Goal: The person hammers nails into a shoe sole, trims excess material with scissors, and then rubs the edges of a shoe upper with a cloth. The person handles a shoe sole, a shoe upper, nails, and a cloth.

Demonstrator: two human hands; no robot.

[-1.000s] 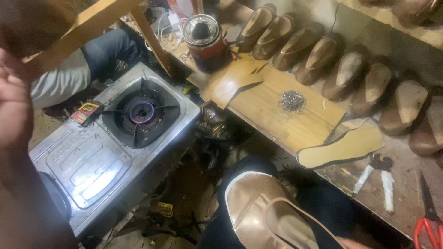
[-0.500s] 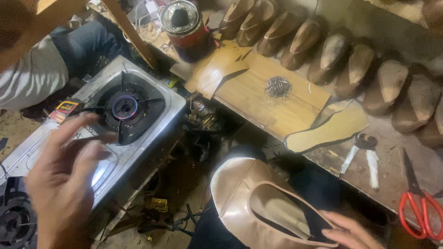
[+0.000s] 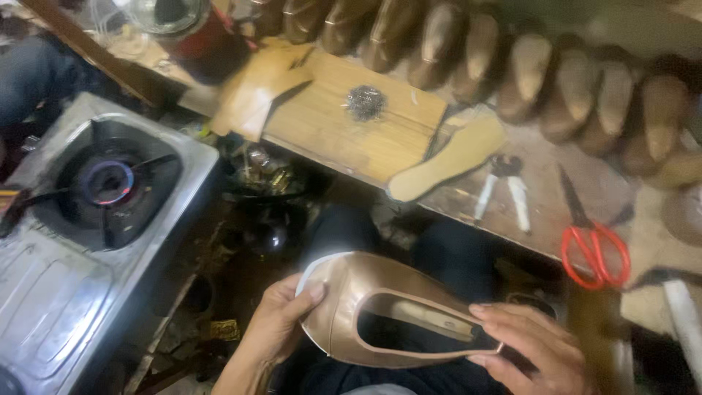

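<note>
We look down at our lap, where both hands hold a bronze shoe upper (image 3: 373,311) stretched on a last. Our left hand (image 3: 274,333) grips the toe end, its fingers (image 3: 311,292) clenched over the pale lining edge. Our right hand (image 3: 534,347) holds the heel end, fingers pinching the rim of the opening. The shoe lies on its side across our dark trousers, just below the counter (image 3: 351,124).

To the left sits a steel gas stove (image 3: 80,241), its burner (image 3: 110,183) lit with a low blue flame. On the counter we see a small pile of tacks (image 3: 364,102), a tan insole (image 3: 450,157), white-handled pincers (image 3: 501,194) and red scissors (image 3: 596,245). A row of shoes on lasts (image 3: 512,66) lines the back edge, and a red pot (image 3: 201,36) stands top left.

Risks, as we judge them: the lit burner is near our left arm, so a careless swing could scorch the sleeve or the leather. The lining under our left fingers could slip free and wrinkle if the grip loosens. The insole overhangs the counter edge and could be knocked to the floor. Loose tacks could scatter into our lap.
</note>
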